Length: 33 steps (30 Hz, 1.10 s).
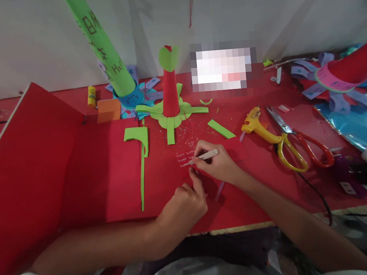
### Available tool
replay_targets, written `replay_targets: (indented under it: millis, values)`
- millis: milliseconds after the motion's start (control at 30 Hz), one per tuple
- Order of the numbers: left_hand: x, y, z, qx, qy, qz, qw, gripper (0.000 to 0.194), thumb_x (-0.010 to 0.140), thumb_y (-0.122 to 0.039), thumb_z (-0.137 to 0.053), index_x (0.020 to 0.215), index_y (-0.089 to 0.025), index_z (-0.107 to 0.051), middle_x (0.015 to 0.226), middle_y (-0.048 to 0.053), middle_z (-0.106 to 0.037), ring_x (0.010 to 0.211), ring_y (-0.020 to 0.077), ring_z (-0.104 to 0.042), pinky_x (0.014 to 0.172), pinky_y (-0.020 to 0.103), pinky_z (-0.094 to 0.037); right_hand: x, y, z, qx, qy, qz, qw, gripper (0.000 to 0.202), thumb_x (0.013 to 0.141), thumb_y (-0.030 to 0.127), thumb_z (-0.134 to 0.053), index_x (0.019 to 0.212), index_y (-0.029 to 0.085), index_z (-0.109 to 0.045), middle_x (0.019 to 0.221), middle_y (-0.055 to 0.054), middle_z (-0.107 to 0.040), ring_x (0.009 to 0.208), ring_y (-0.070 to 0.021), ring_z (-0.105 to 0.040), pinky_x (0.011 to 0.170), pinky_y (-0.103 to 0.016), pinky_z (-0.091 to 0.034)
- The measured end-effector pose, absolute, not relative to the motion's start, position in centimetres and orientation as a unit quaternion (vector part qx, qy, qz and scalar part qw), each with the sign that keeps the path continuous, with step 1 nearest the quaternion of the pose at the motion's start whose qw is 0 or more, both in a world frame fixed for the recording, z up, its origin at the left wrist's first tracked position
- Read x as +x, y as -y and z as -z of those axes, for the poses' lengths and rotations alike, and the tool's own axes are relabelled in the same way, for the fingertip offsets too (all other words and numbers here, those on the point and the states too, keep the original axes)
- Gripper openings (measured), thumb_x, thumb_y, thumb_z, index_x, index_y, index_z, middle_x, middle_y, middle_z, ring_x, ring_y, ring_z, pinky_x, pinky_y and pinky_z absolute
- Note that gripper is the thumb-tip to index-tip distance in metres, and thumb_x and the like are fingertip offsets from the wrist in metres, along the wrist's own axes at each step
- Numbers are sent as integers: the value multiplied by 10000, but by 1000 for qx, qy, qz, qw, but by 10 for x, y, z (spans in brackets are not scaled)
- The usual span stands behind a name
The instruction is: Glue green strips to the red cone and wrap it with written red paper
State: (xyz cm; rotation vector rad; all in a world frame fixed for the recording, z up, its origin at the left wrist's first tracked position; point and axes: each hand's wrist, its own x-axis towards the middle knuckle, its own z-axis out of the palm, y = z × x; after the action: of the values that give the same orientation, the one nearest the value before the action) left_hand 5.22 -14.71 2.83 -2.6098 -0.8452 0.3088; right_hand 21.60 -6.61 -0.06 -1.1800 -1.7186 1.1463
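My right hand (215,160) is closed around a white marker pen (208,154), its tip down on a small red paper (183,171). Rows of small white writing, with the word "happy" repeated, show beside the tip. My left hand (186,198) rests just below, its index finger stretched to the paper near the pen tip and its other fingers curled under, with nothing held in it. Behind the writing stands a red paper cone (170,96) with a green round top and a green petalled base.
Green paper scraps (140,136) lie left. A yellow glue gun (259,127) and scissors (293,133) lie right. Behind are a glue stick (91,97), a tall green paper tube (107,54) and a red tube (360,64). A large red sheet (24,179) rises at left.
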Motion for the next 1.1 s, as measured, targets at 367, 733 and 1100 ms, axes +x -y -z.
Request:
replay_targets:
  millis: [367, 733, 1100]
  values:
    - [53, 146, -31, -932, 299, -127, 161, 356, 998, -108, -517, 1249, 77, -690, 1238, 374, -677, 515, 132, -634, 412, 220, -472, 215, 66, 2, -480, 659, -448, 367, 112, 799, 192, -634, 763, 226, -534, 631, 59, -552, 567, -109, -483, 548, -249, -351]
    - [53, 145, -35, -930, 296, -130, 176, 416, 909, -29, -566, 1299, 81, -663, 1267, 370, -669, 517, 119, -619, 427, 216, -478, 235, 62, -3, -466, 667, -440, 381, 143, 913, 293, -636, 803, 223, -576, 708, 16, -588, 645, -141, -521, 589, -272, -394]
    - [53, 145, -36, -929, 294, -133, 183, 430, 871, -3, -507, 1249, 66, -698, 1264, 348, -682, 507, 124, -619, 430, 218, -477, 239, 60, 2, -445, 699, -453, 329, 172, 914, 338, -682, 833, 213, -597, 681, 34, -609, 596, -112, -501, 560, -249, -368]
